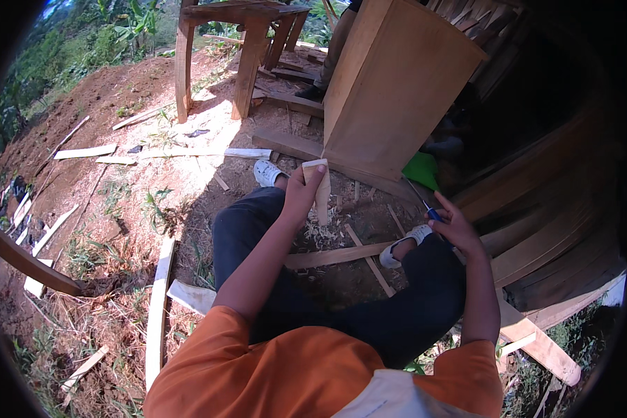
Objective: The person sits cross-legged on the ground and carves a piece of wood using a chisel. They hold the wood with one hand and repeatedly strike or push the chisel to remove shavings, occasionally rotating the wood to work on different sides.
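Observation:
My left hand (305, 189) is closed around a pale, flat piece of wood (322, 198), its thumb pressed near the top end. The wood's lower end narrows and points down over the ground between my knees. To the right, my right hand (458, 226) grips a slim tool (433, 214) by its blue handle. A thin metal shaft or blade runs up and left from that handle, near a bright green object (420, 171); which kind of tool it is, I cannot tell. The wood and the tool are apart. Pale shavings (319, 240) lie beneath the wood.
A tall brown wooden cabinet or box (397, 90) stands ahead, with a person's leg (336, 49) behind it. A wooden frame (247, 63) stands further left. Stacked boards (557, 230) fill the right. Scrap strips (161, 306) litter the soil; a plank (341, 256) crosses between my feet.

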Available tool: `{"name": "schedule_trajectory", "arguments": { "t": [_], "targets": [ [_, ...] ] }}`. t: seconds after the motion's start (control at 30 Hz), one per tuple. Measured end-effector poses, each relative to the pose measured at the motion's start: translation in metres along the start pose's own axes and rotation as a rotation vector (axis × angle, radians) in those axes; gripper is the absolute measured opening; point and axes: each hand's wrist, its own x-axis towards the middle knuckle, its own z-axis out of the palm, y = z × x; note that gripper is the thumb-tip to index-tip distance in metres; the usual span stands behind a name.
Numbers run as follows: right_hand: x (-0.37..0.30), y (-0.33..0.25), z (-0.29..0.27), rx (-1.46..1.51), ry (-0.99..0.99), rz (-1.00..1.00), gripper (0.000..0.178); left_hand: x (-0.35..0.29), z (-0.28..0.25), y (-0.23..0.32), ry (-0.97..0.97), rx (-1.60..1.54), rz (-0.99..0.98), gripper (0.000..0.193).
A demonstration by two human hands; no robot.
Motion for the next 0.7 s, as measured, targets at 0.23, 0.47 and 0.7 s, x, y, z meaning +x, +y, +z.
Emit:
{"name": "schedule_trajectory", "arguments": {
  "t": [0.23,0.47,0.7],
  "targets": [
    [0.059,0.005,0.000,0.029,-0.165,0.208,0.050,0.018,-0.042,-0.090,0.044,-0.011,-0.266,0.031],
    [0.101,0.099,0.028,0.017,-0.264,0.182,0.041,0.008,-0.083,-0.190,-0.100,0.284,-0.548,0.021],
    [0.084,0.108,0.041,-0.123,-0.379,0.146,0.044,-0.009,-0.151,-0.256,0.061,0.325,-0.704,0.032]
  ]
}}
